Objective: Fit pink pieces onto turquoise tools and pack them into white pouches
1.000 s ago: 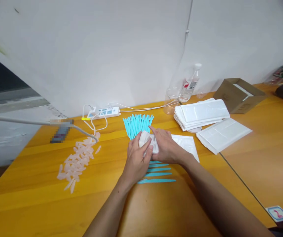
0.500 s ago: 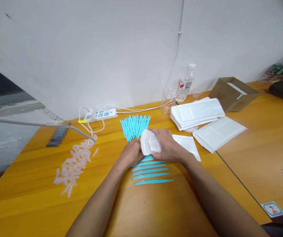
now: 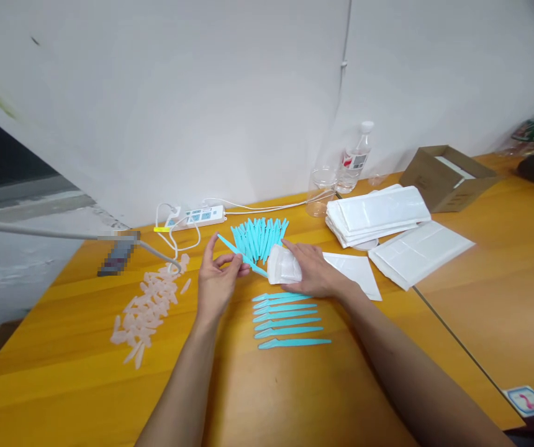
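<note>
My left hand (image 3: 220,279) pinches a blue eyebrow razor (image 3: 232,247) between thumb and fingers, slanting down toward the right. Its lower end reaches the rim of a white packet (image 3: 285,267), and I cannot tell whether it is inside. Wrapped round that packet from the right is my right hand (image 3: 316,270). Just below both hands, several blue razors (image 3: 290,323) lie in a row, roughly parallel. A fanned pile of more blue razors (image 3: 257,239) rests behind them, near the wall.
Many pale pink translucent pieces (image 3: 148,307) lie scattered at left. White flat packets (image 3: 379,211) are stacked at right, with a single packet (image 3: 420,248) in front. A water bottle (image 3: 355,158), a clear cup (image 3: 321,192), an open cardboard box (image 3: 448,180) and a power strip (image 3: 204,215) stand along the wall.
My left hand has drawn away from the packet to the left and now shows a blue razor in its fingers. My right hand stays round the packet.
</note>
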A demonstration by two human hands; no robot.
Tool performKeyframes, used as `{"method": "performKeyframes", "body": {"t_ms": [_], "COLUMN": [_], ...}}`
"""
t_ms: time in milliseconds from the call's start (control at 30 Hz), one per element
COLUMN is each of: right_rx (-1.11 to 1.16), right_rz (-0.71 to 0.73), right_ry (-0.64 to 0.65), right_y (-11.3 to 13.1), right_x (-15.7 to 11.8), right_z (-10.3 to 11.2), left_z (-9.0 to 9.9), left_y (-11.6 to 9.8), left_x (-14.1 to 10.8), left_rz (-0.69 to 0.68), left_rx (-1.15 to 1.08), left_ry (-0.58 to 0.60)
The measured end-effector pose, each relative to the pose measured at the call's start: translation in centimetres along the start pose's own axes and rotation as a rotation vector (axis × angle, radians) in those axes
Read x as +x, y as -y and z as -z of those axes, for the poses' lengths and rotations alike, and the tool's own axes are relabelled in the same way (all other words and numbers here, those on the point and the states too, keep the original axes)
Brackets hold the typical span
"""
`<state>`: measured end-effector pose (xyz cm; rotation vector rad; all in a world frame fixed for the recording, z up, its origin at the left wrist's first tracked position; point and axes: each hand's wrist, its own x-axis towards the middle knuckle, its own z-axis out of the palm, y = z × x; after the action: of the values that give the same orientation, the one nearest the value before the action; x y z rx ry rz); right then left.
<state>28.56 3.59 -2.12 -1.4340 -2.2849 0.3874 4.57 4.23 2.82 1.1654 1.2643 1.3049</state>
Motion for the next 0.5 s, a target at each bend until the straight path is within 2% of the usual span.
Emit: {"method": "performKeyframes", "body": {"t_ms": [100, 267, 400, 500], "right_rx": [0.031, 0.069, 0.097, 0.105], "right_rz": [0.022, 0.035, 0.037, 0.034], "right_ry": [-0.031, -0.081, -0.087, -0.097], "right_y": [0.3, 0.8, 1.2, 1.4], "right_x": [-0.2, -0.2, 0.1, 0.2], "right_z": [0.2, 0.4, 0.4, 0.5], "left_z": [-1.7, -3.0, -4.4, -5.2], "left_y": [1.0, 2.8, 4.0, 4.2], "left_x": [-0.3, -1.3, -2.6, -3.7], "left_rz": [0.007, -0.027, -0.022, -0.082], "left_rx": [-0.030, 0.044, 0.150, 0.234], "left_ry": [-0.051, -0.109, -0.085, -0.009]}}
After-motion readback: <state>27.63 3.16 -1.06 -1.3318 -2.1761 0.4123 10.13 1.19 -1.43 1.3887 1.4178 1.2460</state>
